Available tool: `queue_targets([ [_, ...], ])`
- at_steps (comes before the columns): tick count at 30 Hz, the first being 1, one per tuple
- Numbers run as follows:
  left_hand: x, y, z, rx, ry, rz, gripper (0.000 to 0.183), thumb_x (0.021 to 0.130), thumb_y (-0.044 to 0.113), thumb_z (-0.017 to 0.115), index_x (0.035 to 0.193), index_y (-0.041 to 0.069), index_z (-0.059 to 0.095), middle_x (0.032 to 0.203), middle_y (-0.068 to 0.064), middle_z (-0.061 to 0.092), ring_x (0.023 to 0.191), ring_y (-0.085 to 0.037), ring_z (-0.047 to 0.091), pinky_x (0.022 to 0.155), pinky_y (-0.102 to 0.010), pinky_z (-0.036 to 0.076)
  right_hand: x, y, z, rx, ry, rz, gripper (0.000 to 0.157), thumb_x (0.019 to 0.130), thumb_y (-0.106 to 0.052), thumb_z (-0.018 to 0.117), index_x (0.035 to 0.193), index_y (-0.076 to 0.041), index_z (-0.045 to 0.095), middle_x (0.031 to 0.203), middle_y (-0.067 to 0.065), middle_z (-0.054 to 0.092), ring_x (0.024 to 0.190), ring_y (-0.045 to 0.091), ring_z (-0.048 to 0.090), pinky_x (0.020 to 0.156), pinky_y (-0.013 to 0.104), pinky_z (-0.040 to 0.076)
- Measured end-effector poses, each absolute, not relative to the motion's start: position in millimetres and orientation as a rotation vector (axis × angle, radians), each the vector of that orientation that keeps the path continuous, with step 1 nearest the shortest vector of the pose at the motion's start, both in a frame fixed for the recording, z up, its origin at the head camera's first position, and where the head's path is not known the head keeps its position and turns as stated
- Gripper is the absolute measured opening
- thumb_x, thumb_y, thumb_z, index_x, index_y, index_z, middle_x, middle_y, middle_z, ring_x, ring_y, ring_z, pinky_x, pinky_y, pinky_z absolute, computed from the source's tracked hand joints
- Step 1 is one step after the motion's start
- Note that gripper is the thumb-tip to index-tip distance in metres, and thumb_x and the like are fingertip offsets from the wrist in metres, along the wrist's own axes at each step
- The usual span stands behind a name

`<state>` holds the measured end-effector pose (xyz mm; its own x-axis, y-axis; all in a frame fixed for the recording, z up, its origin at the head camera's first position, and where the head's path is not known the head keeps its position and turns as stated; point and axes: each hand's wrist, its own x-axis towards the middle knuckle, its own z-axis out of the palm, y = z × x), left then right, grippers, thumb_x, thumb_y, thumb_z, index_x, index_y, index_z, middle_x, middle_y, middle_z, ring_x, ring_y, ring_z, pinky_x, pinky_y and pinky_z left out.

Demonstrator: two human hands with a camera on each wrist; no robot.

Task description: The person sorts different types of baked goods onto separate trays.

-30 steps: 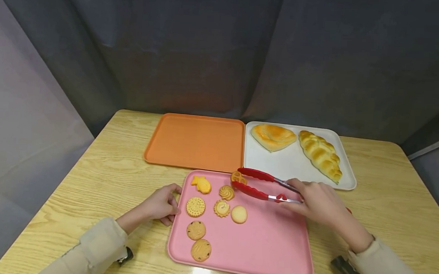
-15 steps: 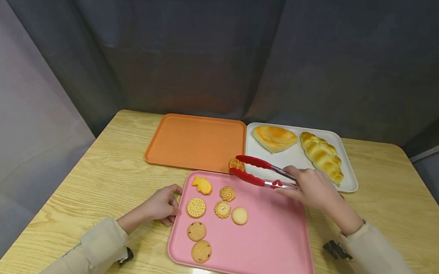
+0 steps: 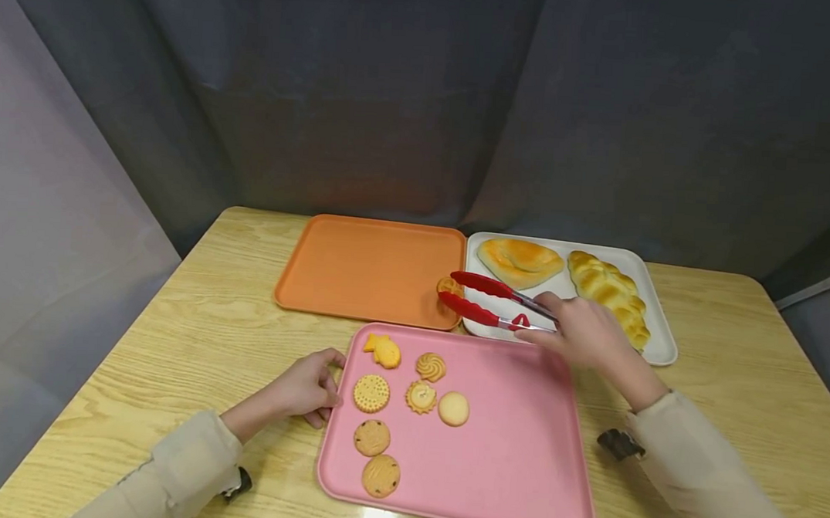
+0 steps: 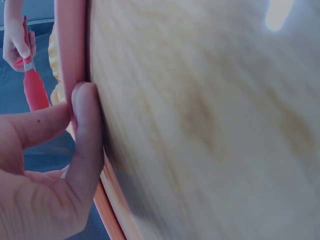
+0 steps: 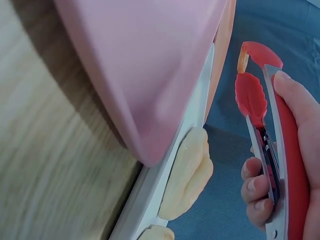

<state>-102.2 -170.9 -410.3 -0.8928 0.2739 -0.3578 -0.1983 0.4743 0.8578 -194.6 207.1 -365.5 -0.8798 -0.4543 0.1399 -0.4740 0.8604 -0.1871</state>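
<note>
In the head view my right hand [image 3: 588, 340] grips a pair of metal tongs with red tips [image 3: 470, 309]. Between those tips is a round, pretzel-patterned cookie [image 3: 447, 287], raised over the right side of the orange tray [image 3: 366, 268]. My left hand [image 3: 305, 389] pinches the left rim of the pink tray [image 3: 510, 464] between thumb and finger, as the left wrist view shows up close. On the pink tray lie a fish-shaped cookie [image 3: 383, 351], a swirl cookie [image 3: 430, 366], a dotted round cookie [image 3: 370, 393], a plain round cookie [image 3: 453, 408] and several others.
Behind the pink tray, right of the orange one, a white tray [image 3: 545, 315] bears a heart-shaped bread [image 3: 521, 262] and a braided loaf [image 3: 604, 290]. The wooden table [image 3: 175, 333] ends at a dark curtain [image 3: 366, 95].
My right hand has carried the tongs and the pretzel-patterned cookie from the pink tray's back edge away from me, to above the orange tray. My left hand stays at the rim.
</note>
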Motion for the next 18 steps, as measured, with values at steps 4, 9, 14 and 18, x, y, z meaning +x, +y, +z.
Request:
queue_targets([
  [4, -102.5, -172.0, -411.1, 0.064, 2.271, 1.404, 0.04, 0.08, -0.011, 0.057, 0.116, -0.003, 0.042, 0.067, -0.012, 0.055, 0.048, -0.017, 0.056, 0.041, -0.033, 0.051, -203.3, 204.1, -366.8, 0.728, -2.929, 0.331, 0.059, 0.072, -0.052, 0.07, 0.108, -0.005, 0.061, 0.068, 0.007, 0.061, 0.053, 0.018, 0.05, 0.046, 0.029, 0.042],
  [9, -104.4, -176.6, -413.9, 0.098, 2.209, 1.444, 0.041, 0.08, -0.01, 0.057, 0.117, -0.005, 0.04, 0.067, -0.013, 0.056, 0.049, -0.017, 0.057, 0.043, -0.034, 0.052, -213.1, 200.5, -366.9, 0.717, -2.942, 0.316, 0.063, 0.072, -0.054, 0.068, 0.109, -0.003, 0.06, 0.058, 0.002, 0.054, 0.049, 0.016, 0.046, 0.045, 0.028, 0.041],
  [14, -107.9, -182.2, -419.0, 0.081, 2.125, 1.498, 0.044, 0.078, -0.008, 0.06, 0.118, -0.005, 0.04, 0.069, -0.013, 0.057, 0.05, -0.018, 0.059, 0.045, -0.036, 0.053, -221.2, 197.6, -367.3, 0.683, -2.968, 0.33, 0.065, 0.073, -0.055, 0.066, 0.11, -0.001, 0.06, 0.056, 0.001, 0.052, 0.05, 0.017, 0.046, 0.048, 0.029, 0.044],
  [18, -110.7, -184.7, -420.2, 0.058, 2.071, 1.522, 0.047, 0.078, -0.007, 0.062, 0.119, -0.005, 0.04, 0.071, -0.014, 0.059, 0.05, -0.018, 0.06, 0.046, -0.036, 0.054, -227.0, 196.0, -368.5, 0.662, -2.974, 0.347, 0.065, 0.073, -0.056, 0.066, 0.109, -0.001, 0.06, 0.058, 0.001, 0.052, 0.051, 0.018, 0.046, 0.047, 0.029, 0.042],
])
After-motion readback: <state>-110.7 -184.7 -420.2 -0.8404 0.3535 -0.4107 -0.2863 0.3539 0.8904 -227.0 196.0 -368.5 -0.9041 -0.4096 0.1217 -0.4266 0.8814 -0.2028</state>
